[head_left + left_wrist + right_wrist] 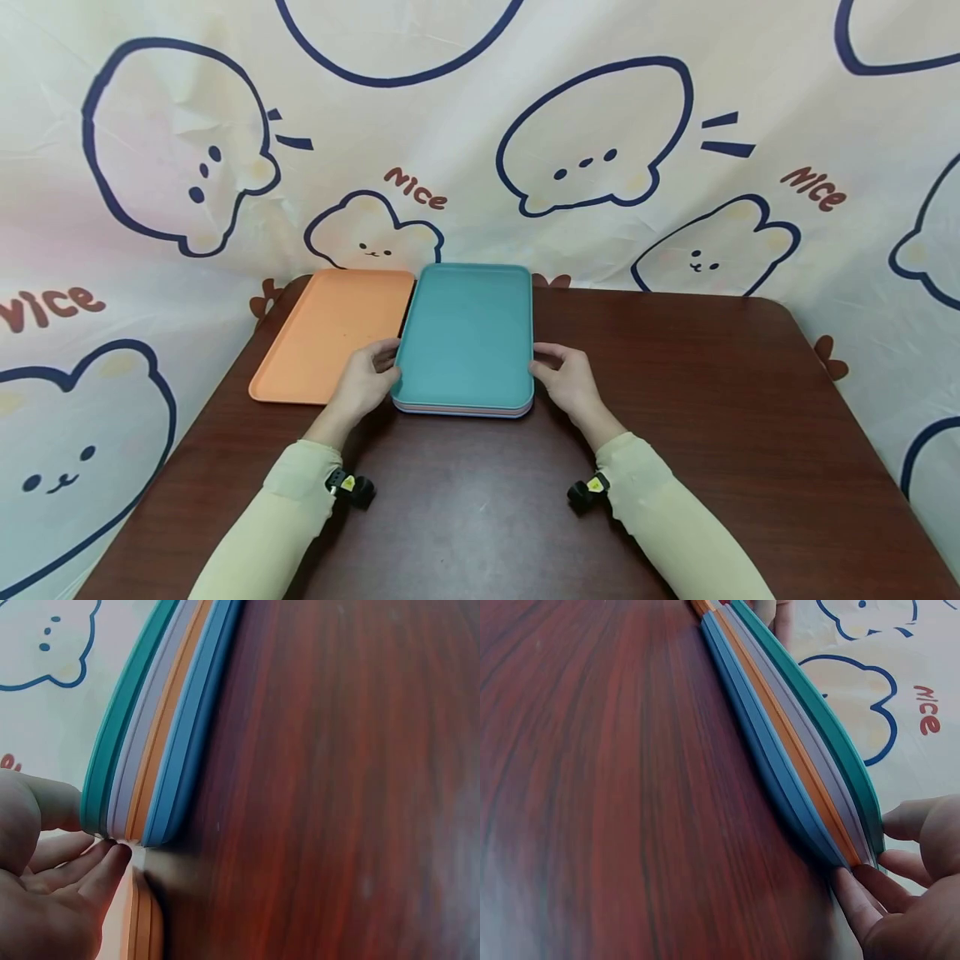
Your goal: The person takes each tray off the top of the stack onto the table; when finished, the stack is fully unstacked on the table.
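A stack of rectangular trays lies on the table, with a teal tray [468, 333] on top. Below it, the left wrist view shows the edges of a lavender tray [137, 750], an orange tray [169, 720] and a blue tray [180, 772]. My left hand [363, 379] touches the stack's left side, its thumb and fingertips at the rims near the front corner. On the opposite side, my right hand [566, 379] rests its thumb against the teal rim and its fingertips against the edges below. Neither hand visibly wraps round a tray.
A separate light orange tray [330, 333] lies left of the stack, close against it and partly behind my left hand. The dark wooden table [712, 417] extends to the right and front. A patterned cloth [592, 233] hangs behind the table's back edge.
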### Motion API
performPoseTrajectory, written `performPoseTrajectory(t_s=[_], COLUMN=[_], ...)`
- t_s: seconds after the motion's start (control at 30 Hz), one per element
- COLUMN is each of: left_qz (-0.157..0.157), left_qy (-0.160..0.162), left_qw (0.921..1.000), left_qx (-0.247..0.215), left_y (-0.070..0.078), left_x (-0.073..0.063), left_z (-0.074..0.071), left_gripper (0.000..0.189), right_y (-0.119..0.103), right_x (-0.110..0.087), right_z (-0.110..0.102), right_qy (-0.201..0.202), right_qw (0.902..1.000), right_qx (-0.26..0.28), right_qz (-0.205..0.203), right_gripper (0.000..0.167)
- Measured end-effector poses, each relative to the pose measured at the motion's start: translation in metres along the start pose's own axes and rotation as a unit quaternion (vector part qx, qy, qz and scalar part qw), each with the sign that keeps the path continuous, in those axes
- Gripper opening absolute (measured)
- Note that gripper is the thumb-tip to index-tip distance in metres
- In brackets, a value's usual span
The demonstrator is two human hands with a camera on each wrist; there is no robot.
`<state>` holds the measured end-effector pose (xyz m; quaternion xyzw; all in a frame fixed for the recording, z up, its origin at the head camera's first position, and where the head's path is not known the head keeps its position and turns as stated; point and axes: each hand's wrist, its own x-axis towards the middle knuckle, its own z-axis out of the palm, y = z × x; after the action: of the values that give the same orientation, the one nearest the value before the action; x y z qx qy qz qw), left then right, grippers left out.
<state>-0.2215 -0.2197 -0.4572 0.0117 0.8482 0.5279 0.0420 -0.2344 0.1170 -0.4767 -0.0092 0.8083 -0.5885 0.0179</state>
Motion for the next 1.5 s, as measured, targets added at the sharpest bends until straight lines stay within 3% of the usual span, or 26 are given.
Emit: performPoseTrajectory(t_s=[0.23, 0.43, 0.53, 0.73, 0.93, 1.3, 1.5], left_qz=[-0.005, -0.062, -0.073, -0.064, -0.055, -0.034, -0.012], left_qy=[0.012, -0.018, -0.033, -0.024, -0.014, -0.020, -0.039], left_qw=[0.9999, 0.9975, 0.9957, 0.9971, 0.9971, 0.9990, 0.9991], left_qx=[0.004, -0.028, -0.047, -0.035, -0.051, -0.019, -0.015], left_y=[-0.004, -0.007, -0.012, -0.018, -0.019, -0.015, -0.016], left_x=[-0.002, 0.000, 0.003, 0.007, 0.009, 0.008, 0.009], left_z=[-0.012, -0.021, -0.023, -0.024, -0.024, -0.021, -0.021], left_gripper=[0.055, 0.061, 0.061, 0.057, 0.055, 0.051, 0.054], right_y=[-0.003, -0.007, -0.007, -0.009, -0.013, -0.013, -0.007], right_x=[0.001, 0.000, 0.000, 0.003, 0.004, -0.002, -0.009], right_z=[0.017, 0.022, 0.024, 0.030, 0.030, 0.018, 0.013], right_qy=[0.002, 0.004, 0.004, 0.024, 0.048, 0.086, 0.106], right_qw=[0.9999, 0.9997, 0.9996, 0.9996, 0.9977, 0.9939, 0.9895], right_qx=[0.016, 0.024, 0.026, -0.016, -0.043, 0.056, 0.088], right_qz=[0.000, 0.007, 0.011, -0.005, -0.020, 0.039, 0.044], right_gripper=[0.038, 0.040, 0.042, 0.040, 0.036, 0.040, 0.040])
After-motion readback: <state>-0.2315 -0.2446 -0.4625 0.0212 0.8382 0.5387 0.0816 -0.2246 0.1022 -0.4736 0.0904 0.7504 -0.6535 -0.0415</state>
